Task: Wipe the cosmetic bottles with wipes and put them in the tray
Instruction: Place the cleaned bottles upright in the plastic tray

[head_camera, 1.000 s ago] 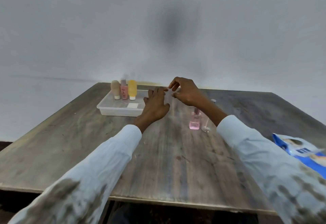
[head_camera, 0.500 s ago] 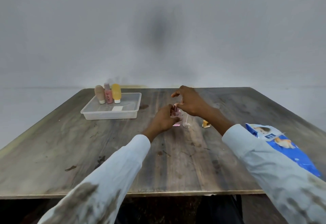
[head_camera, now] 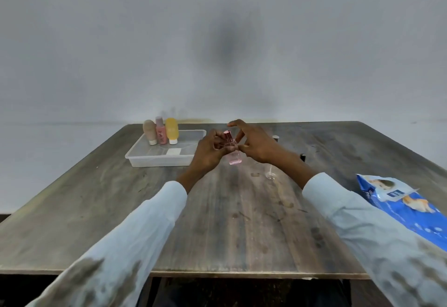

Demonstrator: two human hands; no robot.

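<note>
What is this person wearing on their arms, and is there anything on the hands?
Both arms are in long, loose, pale blue-white sleeves: the left sleeve and the right sleeve end in plain cuffs at the wrists. Each has dark, smudgy patches nearer the camera. The left hand and right hand are bare; no gloves or rings are visible.

Three bottles [head_camera: 160, 130] stand bunched in the tray's [head_camera: 157, 161] far left corner, above and left of frame centre, leaving bare floor across its middle and right. The left hand [head_camera: 208, 154] sits just right of the tray's right end. A wipes pack [head_camera: 401, 206] lies at right; a small clear cap [head_camera: 271, 173] lies right of centre.
</note>
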